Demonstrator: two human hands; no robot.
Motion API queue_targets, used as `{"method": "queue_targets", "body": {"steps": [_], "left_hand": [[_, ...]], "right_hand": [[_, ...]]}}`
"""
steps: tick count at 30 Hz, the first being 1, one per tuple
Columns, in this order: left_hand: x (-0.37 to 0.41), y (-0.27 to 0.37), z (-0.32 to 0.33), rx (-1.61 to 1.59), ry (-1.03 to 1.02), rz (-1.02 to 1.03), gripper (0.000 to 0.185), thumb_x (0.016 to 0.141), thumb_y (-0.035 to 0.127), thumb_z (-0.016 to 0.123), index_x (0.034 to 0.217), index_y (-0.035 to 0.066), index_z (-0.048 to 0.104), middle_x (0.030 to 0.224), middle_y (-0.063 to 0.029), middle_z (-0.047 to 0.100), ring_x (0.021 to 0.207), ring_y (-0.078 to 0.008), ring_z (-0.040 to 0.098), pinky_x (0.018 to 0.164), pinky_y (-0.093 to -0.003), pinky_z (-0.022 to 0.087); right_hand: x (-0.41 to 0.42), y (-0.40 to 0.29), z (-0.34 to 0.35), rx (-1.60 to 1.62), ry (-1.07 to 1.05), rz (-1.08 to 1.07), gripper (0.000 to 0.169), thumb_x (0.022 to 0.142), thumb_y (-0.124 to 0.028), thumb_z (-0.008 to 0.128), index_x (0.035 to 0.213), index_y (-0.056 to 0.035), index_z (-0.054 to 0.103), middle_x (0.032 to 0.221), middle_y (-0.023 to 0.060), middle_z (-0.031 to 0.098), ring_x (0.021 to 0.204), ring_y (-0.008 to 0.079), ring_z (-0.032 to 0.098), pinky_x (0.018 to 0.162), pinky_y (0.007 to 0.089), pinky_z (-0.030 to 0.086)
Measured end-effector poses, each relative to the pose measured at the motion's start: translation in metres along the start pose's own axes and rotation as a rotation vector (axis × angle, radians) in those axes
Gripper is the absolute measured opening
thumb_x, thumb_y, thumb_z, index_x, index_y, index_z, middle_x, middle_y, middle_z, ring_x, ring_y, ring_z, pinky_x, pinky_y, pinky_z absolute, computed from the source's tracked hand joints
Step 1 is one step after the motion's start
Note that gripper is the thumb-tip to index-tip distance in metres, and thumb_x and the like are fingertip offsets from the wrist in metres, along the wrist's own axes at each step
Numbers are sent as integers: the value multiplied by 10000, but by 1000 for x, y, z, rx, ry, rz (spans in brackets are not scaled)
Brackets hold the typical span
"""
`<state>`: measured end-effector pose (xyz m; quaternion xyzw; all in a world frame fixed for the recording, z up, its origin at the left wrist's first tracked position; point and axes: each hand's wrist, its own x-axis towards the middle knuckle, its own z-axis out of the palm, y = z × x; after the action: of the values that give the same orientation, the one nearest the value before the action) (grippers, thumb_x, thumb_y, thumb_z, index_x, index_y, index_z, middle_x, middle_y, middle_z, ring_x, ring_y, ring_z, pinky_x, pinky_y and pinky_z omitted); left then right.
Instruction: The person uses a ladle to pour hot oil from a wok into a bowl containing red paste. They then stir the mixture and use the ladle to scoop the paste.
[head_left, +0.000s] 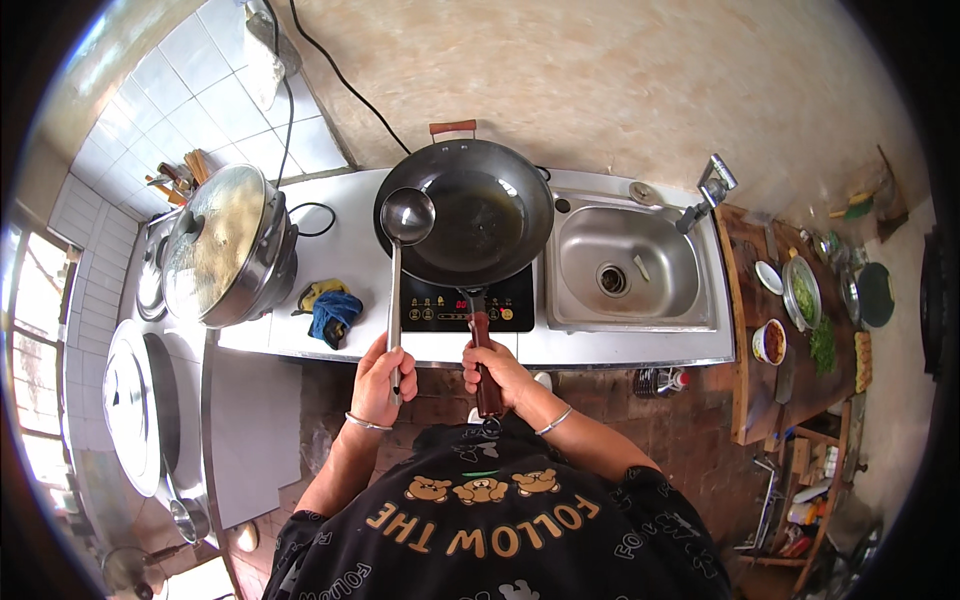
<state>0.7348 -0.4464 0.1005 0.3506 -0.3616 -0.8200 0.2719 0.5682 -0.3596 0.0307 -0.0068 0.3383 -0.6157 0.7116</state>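
Note:
A dark wok sits over a black induction cooktop, with a little oily-looking liquid at its bottom. My right hand is closed round the wok's reddish-brown handle. In my left hand is the long handle of a metal ladle; the bowl of the ladle is over the left part of the wok. Whether the ladle touches the wok I cannot tell. A red display is lit on the cooktop, just beyond the wok handle.
Left of the wok lie blue and yellow cloths and a large lidded steamer pot. A steel sink with a faucet is on the right. Beyond it, a wooden table bears a bowl of chopped greens and a tub of red sauce.

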Motion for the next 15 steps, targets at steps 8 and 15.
{"method": "queue_targets", "body": {"steps": [8, 15], "left_hand": [[6, -1, -4, -43, 18, -4, 277, 844, 124, 429, 1118, 91, 448, 647, -20, 437, 452, -102, 397, 397, -225, 320], [8, -1, -1, -44, 36, -17, 281, 845, 122, 429, 1123, 86, 448, 650, -22, 437, 468, -106, 404, 411, -225, 326]], "right_hand": [[-2, -6, 15, -46, 72, 28, 152, 777, -90, 550, 854, -79, 420, 654, 13, 435, 499, 108, 452, 440, 263, 400], [0, -1, 14, -29, 65, 17, 146, 784, -99, 549, 857, -71, 426, 651, 12, 438, 507, 107, 457, 450, 268, 411]]}}
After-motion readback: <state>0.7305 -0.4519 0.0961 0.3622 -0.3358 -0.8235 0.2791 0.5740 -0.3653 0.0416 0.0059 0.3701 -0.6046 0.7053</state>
